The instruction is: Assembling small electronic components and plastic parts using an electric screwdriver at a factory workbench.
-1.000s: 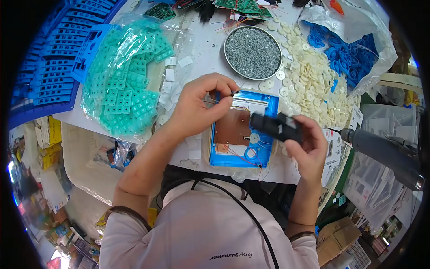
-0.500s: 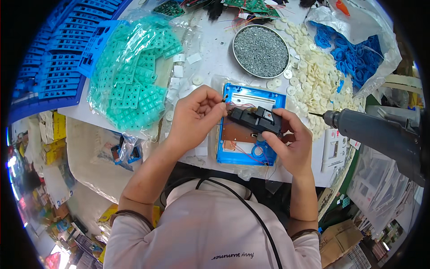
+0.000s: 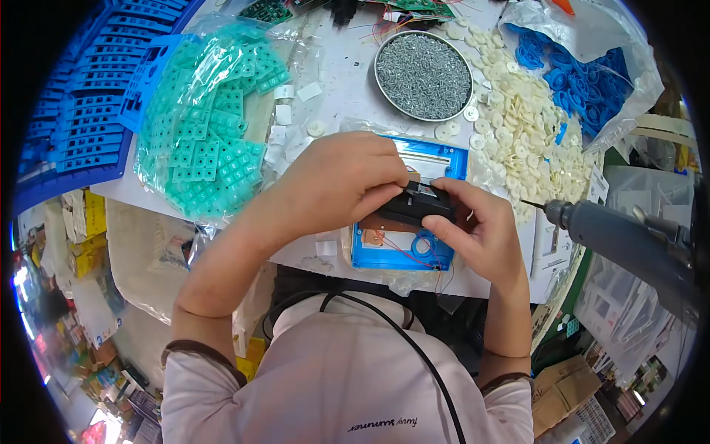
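**Both hands pinch a small black part over a blue frame**

The left hand [image 3: 336, 181] comes in from seven o'clock and curls over the middle of the table [image 3: 347, 81]. Its fingers are closed narrowly on the left end of a small black part [image 3: 421, 207]. The right hand [image 3: 477, 229] reaches up from five o'clock, and its thumb and forefinger grip the right end of the same part, so the piece is held between the two hands.

The black part sits just above a blue frame [image 3: 436, 159] that lies flat on the table, at the centre of the view. A brown board [image 3: 381, 226] shows inside the frame beneath the hands, with thin red wires [image 3: 403, 255] running to a round blue ring at the frame's lower edge.

At twelve o'clock from the hands stands a round tin of screws [image 3: 423, 74]. From one to two o'clock a heap of white discs [image 3: 518, 126] spreads out, with a clear bag of blue rings [image 3: 584, 74] beyond it. At ten o'clock lies a bag of teal pads [image 3: 211, 133], and blue trays [image 3: 81, 111] are stacked further out toward nine o'clock. At three o'clock a grey power screwdriver [image 3: 621, 240] hangs, its tip pointing toward the right hand but apart from it.
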Tool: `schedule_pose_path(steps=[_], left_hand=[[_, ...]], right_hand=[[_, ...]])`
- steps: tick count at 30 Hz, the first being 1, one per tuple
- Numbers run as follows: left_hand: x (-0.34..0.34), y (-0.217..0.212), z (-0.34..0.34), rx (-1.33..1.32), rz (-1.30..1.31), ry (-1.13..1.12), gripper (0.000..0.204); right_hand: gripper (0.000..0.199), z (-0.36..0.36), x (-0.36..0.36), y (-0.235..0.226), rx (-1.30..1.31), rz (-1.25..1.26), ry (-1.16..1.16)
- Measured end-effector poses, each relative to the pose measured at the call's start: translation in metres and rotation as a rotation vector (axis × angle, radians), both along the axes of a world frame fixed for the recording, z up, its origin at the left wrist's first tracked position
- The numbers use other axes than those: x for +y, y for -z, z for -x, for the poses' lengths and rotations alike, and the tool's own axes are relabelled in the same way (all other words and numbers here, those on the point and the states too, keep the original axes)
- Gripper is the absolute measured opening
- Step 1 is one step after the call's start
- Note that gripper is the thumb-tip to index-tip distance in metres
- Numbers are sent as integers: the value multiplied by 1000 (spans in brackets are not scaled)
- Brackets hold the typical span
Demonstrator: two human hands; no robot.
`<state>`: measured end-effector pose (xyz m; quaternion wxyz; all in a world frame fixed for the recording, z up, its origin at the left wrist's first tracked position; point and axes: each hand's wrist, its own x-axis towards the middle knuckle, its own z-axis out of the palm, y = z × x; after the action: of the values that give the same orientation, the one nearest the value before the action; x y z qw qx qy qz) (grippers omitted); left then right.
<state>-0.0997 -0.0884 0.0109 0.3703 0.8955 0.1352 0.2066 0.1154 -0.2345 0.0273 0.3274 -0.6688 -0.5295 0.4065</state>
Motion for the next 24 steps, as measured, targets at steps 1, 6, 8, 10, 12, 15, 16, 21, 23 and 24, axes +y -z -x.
schedule_pose_path(steps=[1,6,8,10,12,15,16,21,23,24], left_hand=[[3,-4,-2,28,-39,31,14],[10,-19,-5,153,-192,112,11],[11,-23,-6,190,-203,137,11],[8,-23,-5,200,-241,133,12],[5,-23,-5,224,-280,141,14],[3,-25,-6,263,-335,168,17],[3,-25,-7,265,-350,174,18],[5,-28,-11,300,-380,210,21],[6,-28,-11,268,-350,204,20],[6,-27,-10,261,-346,196,19]], right_hand=[[44,-1,1,-1,20,16,0],[45,-3,7,-3,1,88,-22],[45,-4,6,0,-4,88,-21],[46,-5,5,3,0,81,-23],[46,-5,5,1,-19,73,-34],[45,-5,6,1,-5,74,-34],[45,-5,6,2,7,77,-30],[45,-6,2,13,85,45,5],[45,-6,2,12,80,45,4],[44,-5,2,11,68,44,1]])
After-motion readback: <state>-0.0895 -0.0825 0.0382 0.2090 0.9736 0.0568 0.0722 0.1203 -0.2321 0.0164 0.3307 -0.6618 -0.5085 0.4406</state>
